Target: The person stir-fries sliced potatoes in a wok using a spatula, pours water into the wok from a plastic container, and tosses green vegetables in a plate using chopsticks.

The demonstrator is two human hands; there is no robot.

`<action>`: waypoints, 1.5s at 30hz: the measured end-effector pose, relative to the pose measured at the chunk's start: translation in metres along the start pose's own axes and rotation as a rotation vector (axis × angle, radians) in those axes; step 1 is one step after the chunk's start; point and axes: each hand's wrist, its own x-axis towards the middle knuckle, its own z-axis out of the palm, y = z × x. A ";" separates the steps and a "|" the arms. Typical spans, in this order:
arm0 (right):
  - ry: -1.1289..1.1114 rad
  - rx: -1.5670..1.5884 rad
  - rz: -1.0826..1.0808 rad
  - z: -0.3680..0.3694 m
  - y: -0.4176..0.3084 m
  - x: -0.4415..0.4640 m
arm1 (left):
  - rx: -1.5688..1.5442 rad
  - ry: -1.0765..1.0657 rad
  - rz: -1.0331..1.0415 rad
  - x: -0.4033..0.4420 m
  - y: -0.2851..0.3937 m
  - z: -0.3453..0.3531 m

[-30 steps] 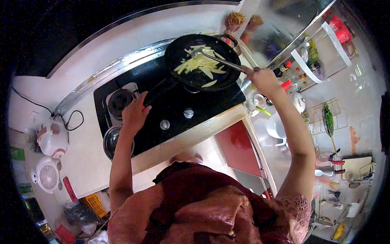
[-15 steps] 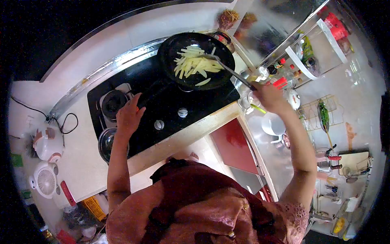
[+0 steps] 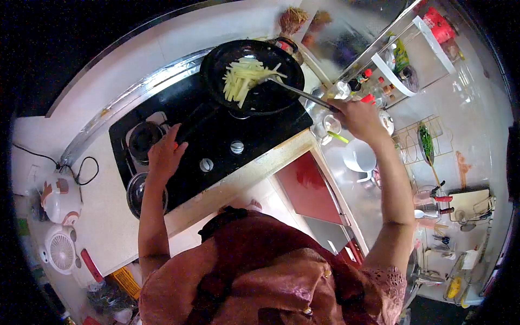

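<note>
A black wok (image 3: 216,89) sits on the far burner of the glass stove (image 3: 216,181), with pale potato strips (image 3: 244,78) heaped in it. My left hand (image 3: 164,154) is closed around the end of the wok's long dark handle, where a bit of orange shows by the fingers. In my right hand (image 3: 357,119) is the handle of a metal spatula (image 3: 300,93), its head among the right side of the strips and partly hidden by them. Close to my left forearm a glass lid (image 3: 140,189) lies at the stove's near left corner.
A second burner (image 3: 145,140) is left of my left hand. Along the right counter stand a white pot (image 3: 360,156), a green-topped ladle (image 3: 426,143) and bottles (image 3: 374,86). A rice cooker (image 3: 60,200) and a small fan (image 3: 59,253) are at far left.
My right hand has drawn the spatula through the strips, which are now bunched toward the wok's left side. My left hand stays on the handle. The whole view has shifted slightly.
</note>
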 end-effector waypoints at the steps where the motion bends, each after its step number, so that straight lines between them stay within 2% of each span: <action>1: 0.011 0.047 0.000 -0.002 -0.002 0.005 | 0.006 0.001 0.006 0.000 0.000 0.000; 3: 0.029 0.143 -0.005 -0.007 -0.007 0.014 | -0.001 -0.009 0.004 0.001 0.001 -0.003; 8: 0.122 0.145 0.032 -0.022 -0.018 0.029 | -0.002 0.013 0.012 0.000 0.002 -0.002; 11: 0.211 0.046 0.035 0.017 -0.031 0.066 | -0.027 -0.043 -0.027 0.001 0.001 -0.002; 14: 0.150 -0.084 -0.010 0.047 -0.045 0.079 | -0.040 -0.079 -0.075 0.001 0.005 -0.005; 17: 0.053 -0.090 -0.095 0.039 -0.052 0.060 | 0.001 -0.082 -0.070 -0.001 0.001 0.002; 18: -0.027 -0.077 -0.043 0.026 -0.053 0.053 | 0.003 -0.070 -0.060 -0.001 0.001 0.002; 21: -0.023 -0.017 -0.160 -0.008 -0.025 0.033 | 0.011 -0.055 -0.048 -0.001 0.003 0.001; 24: -0.083 -0.016 -0.081 -0.044 -0.012 0.026 | 0.002 -0.105 -0.087 0.002 0.006 -0.002; 30: 0.046 0.118 0.013 0.029 -0.048 0.069 | 0.015 -0.131 -0.083 0.004 0.011 -0.009; 34: 0.064 0.247 -0.092 0.043 -0.066 0.061 | -0.002 -0.086 -0.041 0.000 0.003 -0.002; 37: 0.004 0.089 -0.168 0.009 -0.050 0.030 | -0.008 -0.109 -0.065 -0.003 0.007 -0.002; 39: -0.069 0.019 -0.103 -0.014 -0.037 0.011 | -0.014 -0.103 -0.069 0.000 0.005 -0.005; 41: -0.074 -0.065 -0.078 -0.030 -0.018 0.001 | -0.037 -0.081 -0.053 -0.002 0.002 -0.001; 43: 0.086 -0.089 -0.129 -0.054 -0.002 -0.022 | -0.017 -0.046 -0.025 -0.002 0.001 0.002; 45: -0.011 -0.050 -0.105 -0.098 -0.004 -0.045 | -0.004 -0.045 -0.023 -0.002 0.002 0.004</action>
